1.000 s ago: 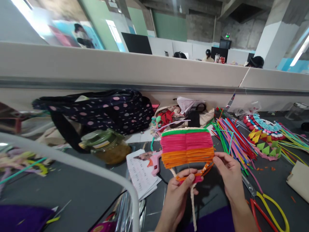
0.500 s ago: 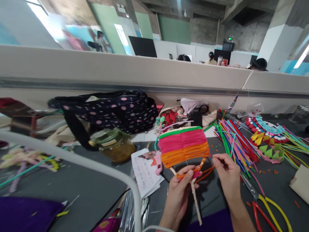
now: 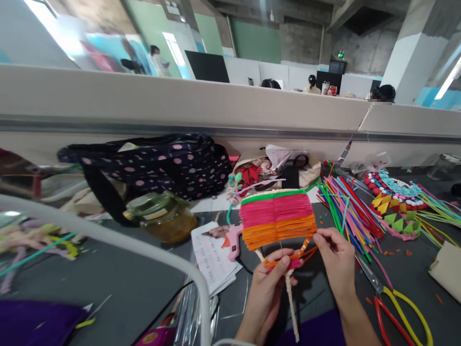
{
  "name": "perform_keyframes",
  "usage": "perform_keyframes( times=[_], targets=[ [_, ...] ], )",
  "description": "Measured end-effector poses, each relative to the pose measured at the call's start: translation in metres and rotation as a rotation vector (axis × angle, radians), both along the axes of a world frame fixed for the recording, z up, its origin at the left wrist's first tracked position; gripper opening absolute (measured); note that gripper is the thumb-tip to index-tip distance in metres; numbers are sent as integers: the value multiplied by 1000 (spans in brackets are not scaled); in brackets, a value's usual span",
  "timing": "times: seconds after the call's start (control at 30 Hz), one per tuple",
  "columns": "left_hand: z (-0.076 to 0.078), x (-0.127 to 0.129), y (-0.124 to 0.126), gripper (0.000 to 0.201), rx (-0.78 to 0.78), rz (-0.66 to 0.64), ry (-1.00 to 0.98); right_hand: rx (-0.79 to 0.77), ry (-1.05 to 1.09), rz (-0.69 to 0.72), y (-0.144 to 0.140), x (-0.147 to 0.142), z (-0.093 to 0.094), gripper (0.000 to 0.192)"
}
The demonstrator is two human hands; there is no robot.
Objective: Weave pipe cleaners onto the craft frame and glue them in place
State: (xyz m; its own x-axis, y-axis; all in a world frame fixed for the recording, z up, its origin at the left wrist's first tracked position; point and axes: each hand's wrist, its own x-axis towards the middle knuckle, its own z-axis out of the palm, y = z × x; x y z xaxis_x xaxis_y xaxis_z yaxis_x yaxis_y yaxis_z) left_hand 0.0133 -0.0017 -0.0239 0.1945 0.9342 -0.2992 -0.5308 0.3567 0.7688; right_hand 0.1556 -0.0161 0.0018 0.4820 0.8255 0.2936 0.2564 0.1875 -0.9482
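Note:
I hold up a small fan-shaped craft piece [image 3: 277, 217] wound with green, pink and orange pipe cleaners on a cream frame. My left hand [image 3: 268, 290] pinches its narrow lower end, thumb pressed on orange and pink strands above the cream handle [image 3: 291, 307]. My right hand [image 3: 336, 262] grips the loose end of an orange pipe cleaner [image 3: 309, 251] at the piece's lower right corner, just under the orange band.
A heap of coloured pipe cleaners [image 3: 345, 206] lies right of the piece, with yellow-handled scissors [image 3: 403, 305] nearer me. A pink glue gun [image 3: 232, 238], papers [image 3: 212, 257], a glass jar [image 3: 162, 218] and a polka-dot bag [image 3: 162, 163] sit left. A white bar [image 3: 118, 242] crosses the foreground.
The piece tilted left, then came back level. My right hand moved off the lower right edge, then returned close under it with the orange strand.

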Motion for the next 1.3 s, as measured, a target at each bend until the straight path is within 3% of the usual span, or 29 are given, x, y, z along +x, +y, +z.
perform_keyframes(
  times=[0.3,0.63,0.87,1.13,1.3],
  targets=[
    [2,2,1,36,-4,38,3,-17,2,-2,0,-2,2,21],
    [2,2,-2,35,9,-8,38,0,-6,-21,0,0,2,19],
    [5,3,-2,34,11,7,38,-30,196,39,2,-4,-2,24],
    [3,1,1,36,-12,61,27,-1,243,-13,6,0,-6,25],
    [5,-1,4,34,-80,84,-10,46,483,40,7,3,-3,27]
  ],
)
